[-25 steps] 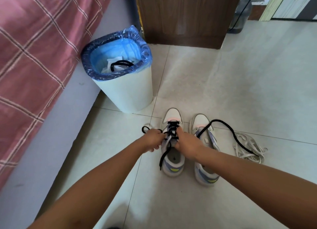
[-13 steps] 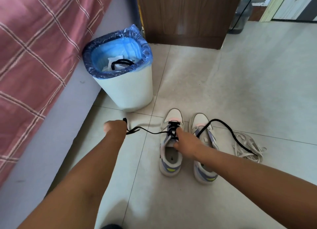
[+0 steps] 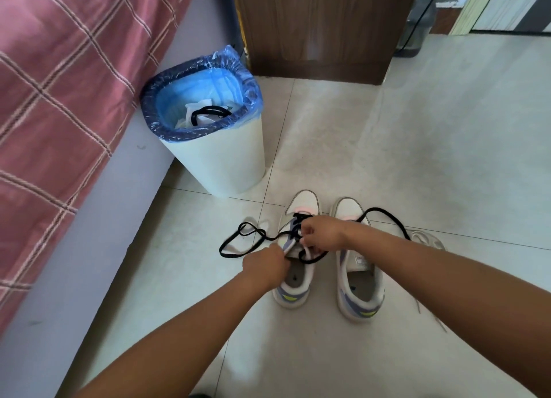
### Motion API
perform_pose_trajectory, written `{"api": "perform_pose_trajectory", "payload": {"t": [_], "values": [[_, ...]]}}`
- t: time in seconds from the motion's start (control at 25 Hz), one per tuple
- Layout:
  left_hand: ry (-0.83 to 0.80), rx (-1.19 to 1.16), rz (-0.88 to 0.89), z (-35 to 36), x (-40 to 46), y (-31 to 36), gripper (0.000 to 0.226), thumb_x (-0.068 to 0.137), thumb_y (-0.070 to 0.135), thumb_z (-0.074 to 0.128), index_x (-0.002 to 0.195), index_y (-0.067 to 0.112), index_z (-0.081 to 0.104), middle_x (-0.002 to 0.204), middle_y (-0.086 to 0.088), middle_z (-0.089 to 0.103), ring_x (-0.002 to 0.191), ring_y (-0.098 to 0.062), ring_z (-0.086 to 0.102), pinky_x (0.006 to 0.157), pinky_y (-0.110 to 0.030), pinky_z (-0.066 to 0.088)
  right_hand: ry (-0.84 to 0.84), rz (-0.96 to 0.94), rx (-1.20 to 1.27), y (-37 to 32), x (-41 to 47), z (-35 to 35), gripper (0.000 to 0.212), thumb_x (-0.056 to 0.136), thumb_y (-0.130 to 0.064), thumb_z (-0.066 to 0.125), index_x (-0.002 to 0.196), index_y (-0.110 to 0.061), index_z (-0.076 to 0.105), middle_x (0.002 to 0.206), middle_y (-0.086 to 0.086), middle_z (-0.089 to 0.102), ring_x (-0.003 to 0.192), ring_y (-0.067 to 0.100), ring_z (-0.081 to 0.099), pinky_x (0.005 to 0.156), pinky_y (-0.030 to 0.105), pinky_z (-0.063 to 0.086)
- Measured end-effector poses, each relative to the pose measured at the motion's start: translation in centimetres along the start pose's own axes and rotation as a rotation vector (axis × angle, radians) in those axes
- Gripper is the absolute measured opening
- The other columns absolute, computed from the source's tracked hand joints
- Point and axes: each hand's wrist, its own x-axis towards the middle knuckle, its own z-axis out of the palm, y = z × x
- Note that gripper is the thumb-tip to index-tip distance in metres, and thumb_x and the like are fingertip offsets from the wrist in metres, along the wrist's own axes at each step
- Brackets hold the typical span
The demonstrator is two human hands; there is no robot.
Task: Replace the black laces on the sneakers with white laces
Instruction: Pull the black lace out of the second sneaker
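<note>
Both hands worked the left sneaker: my left hand gripped its tongue, my right hand, nearer the toe, pinched the black lace trailing toward the floor's left.

Pale glossy tiled floor carried: white plastic waste bin with blue liner; two white sneakers with lilac trim, side by side; looped black lace; bundled white laces; brown wooden cabinet.
</note>
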Motion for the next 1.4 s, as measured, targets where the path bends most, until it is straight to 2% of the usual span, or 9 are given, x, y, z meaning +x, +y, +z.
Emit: {"api": "perform_pose_trajectory", "payload": {"t": [0.2,0.32,0.48,0.56,0.68,0.8,0.92,1.12,1.4], "values": [[-0.037,0.025,-0.061,-0.1,-0.3,-1.4,0.029,0.097,0.025,0.037,0.120,0.009,0.044,0.119,-0.007,0.061,0.109,-0.026,0.059,0.079,-0.029,0.038,0.216,-0.252,-0.633,-0.3,0.4,0.5,0.025,0.086,-0.009,0.056,0.111,-0.015,0.052,0.100,0.005,0.062,0.095,0.026,0.056,0.078,0.036,0.037],[-0.083,-0.008,-0.116,0.0,-0.4,-1.6,0.028,0.097,0.018,0.036,0.122,0.008,0.042,0.119,-0.007,0.061,0.109,-0.024,0.059,0.075,-0.028,0.036,0.409,-0.365,-0.929,-0.6,0.7,0.5,0.026,0.061,-0.017,0.077,0.083,-0.013,0.064,0.070,0.003,0.063,0.068,0.023,0.060,0.065,0.034,0.044],[-0.096,-0.099,-0.162,0.0,-0.3,-1.6,0.027,0.098,0.019,0.036,0.122,0.008,0.041,0.120,-0.007,0.060,0.110,-0.025,0.059,0.075,-0.028,0.036,0.276,-0.144,-0.599,-1.5,1.4,1.5,0.024,0.098,-0.025,0.041,0.118,-0.013,0.047,0.117,0.006,0.058,0.111,0.027,0.052,0.094,0.043,0.033],[-0.102,-0.124,-0.165,-0.1,-0.4,-1.7,0.027,0.098,0.021,0.036,0.121,0.009,0.041,0.121,-0.007,0.059,0.110,-0.025,0.058,0.075,-0.029,0.036,0.172,-0.143,-0.405,-0.7,1.1,1.7,0.030,0.100,-0.045,0.029,0.099,-0.022,0.049,0.098,-0.001,0.060,0.106,0.025,0.054,0.102,0.046,0.027],[-0.101,-0.139,-0.155,0.1,-0.4,-1.7,0.027,0.097,0.022,0.037,0.120,0.009,0.042,0.120,-0.007,0.059,0.109,-0.026,0.058,0.073,-0.029,0.036,0.066,-0.109,-0.380,-0.3,-0.9,0.5,0.042,0.098,-0.052,0.031,0.067,-0.024,0.038,0.068,-0.006,0.045,0.082,0.022,0.053,0.081,0.036,0.037],[-0.089,-0.139,-0.136,-0.2,-0.6,-1.8,0.028,0.096,0.021,0.038,0.121,0.008,0.042,0.120,-0.007,0.059,0.109,-0.026,0.058,0.076,-0.030,0.039,0.068,-0.252,-0.174,-3.3,-5.0,0.6,0.035,0.098,-0.039,0.042,0.070,-0.020,0.045,0.065,-0.008,0.045,0.068,0.014,0.049,0.060,0.028,0.035],[-0.089,-0.151,-0.076,-0.5,-0.8,-2.0,0.030,0.095,0.023,0.039,0.121,0.008,0.043,0.120,-0.007,0.059,0.111,-0.026,0.058,0.082,-0.030,0.041,-0.091,-0.305,0.029,-5.9,-8.0,2.0,0.032,0.097,-0.037,0.044,0.078,-0.015,0.056,0.062,-0.007,0.052,0.058,0.008,0.049,0.062,0.026,0.043],[-0.072,-0.183,-0.090,-0.2,-0.7,-2.2,0.030,0.095,0.028,0.039,0.118,0.010,0.046,0.119,-0.005,0.060,0.111,-0.027,0.058,0.081,-0.029,0.040,0.187,0.009,0.016,-3.1,-3.5,1.1,0.031,0.099,-0.030,0.039,0.082,-0.008,0.054,0.085,0.013,0.062,0.069,0.020,0.054,0.062,0.029,0.041],[-0.081,-0.077,-0.090,-0.5,-1.1,-1.8,0.028,0.093,0.009,0.042,0.121,0.004,0.041,0.119,-0.010,0.058,0.109,-0.028,0.059,0.074,-0.030,0.038,0.129,0.109,0.216,-2.0,1.2,3.0,0.033,0.101,-0.027,0.035,0.071,-0.013,0.041,0.075,0.009,0.053,0.072,0.026,0.054,0.053,0.025,0.039]]}}
